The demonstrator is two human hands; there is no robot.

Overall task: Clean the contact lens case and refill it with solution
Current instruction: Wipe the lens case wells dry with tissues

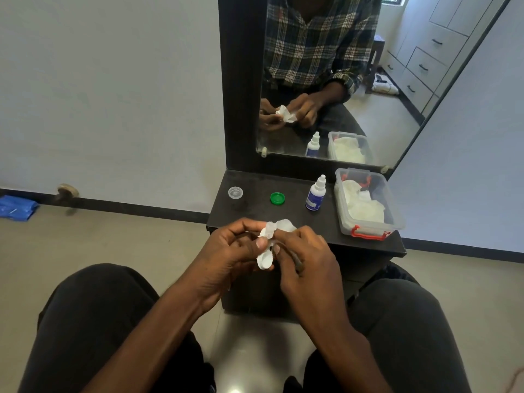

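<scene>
Both hands meet just in front of the small black table [286,222]. My left hand [226,251] and my right hand [304,259] hold a crumpled white tissue [269,236] between their fingertips. The lens case body is mostly hidden inside the tissue and fingers; a pale rounded part [266,260] shows below my left thumb. On the table lie a clear cap [235,192] at the left and a green cap [277,198] in the middle. A small white solution bottle [315,194] with a blue label stands upright to the right of the green cap.
A clear plastic box [394,219] with red latches holds white tissues at the table's right side. A mirror [340,80] rises behind the table. My knees are on either side below. A blue bag [15,207] lies on the floor far left.
</scene>
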